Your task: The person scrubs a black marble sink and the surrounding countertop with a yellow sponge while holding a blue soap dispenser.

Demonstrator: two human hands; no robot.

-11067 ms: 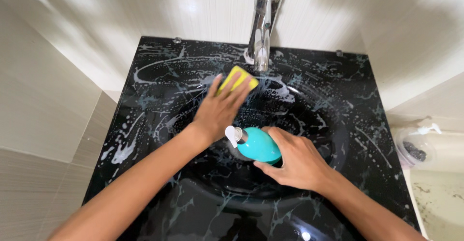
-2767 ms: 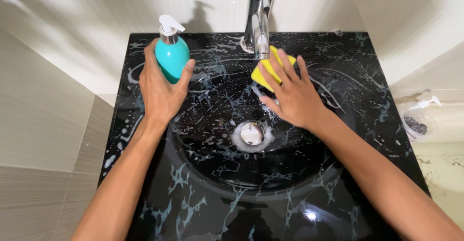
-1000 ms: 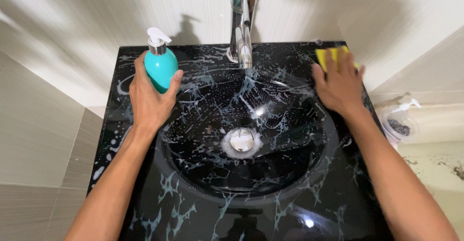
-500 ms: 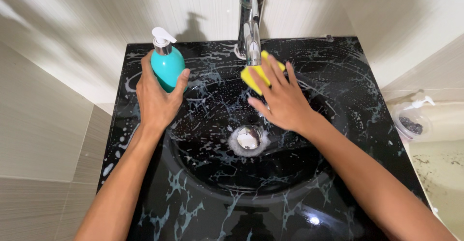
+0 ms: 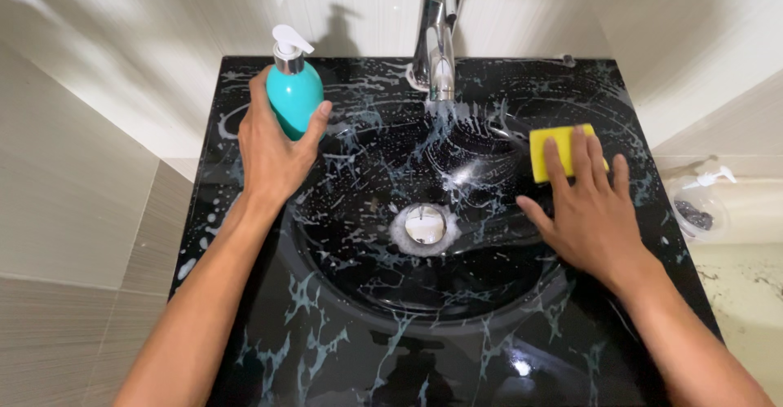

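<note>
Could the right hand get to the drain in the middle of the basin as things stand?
Probably yes. The right hand presses the yellow sponge on the basin's right slope, and only wet black sink surface lies between it and the drain.

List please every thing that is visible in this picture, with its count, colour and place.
Sink: one, black with pale marbling and soapy streaks, fills the middle.
Drain: one, silver, ringed with foam, bottom of the basin.
Tap: one, chrome, back edge, centre.
Soap dispenser: one, teal with white pump, back left corner of the sink.
Sponge: one, yellow, right rim of the sink.
Clear pump bottle: one, far right, beside the sink.
Wall tiles: whitish, behind and to the left.
Left hand: grips the soap dispenser.
Right hand: fingers press the sponge.
</note>
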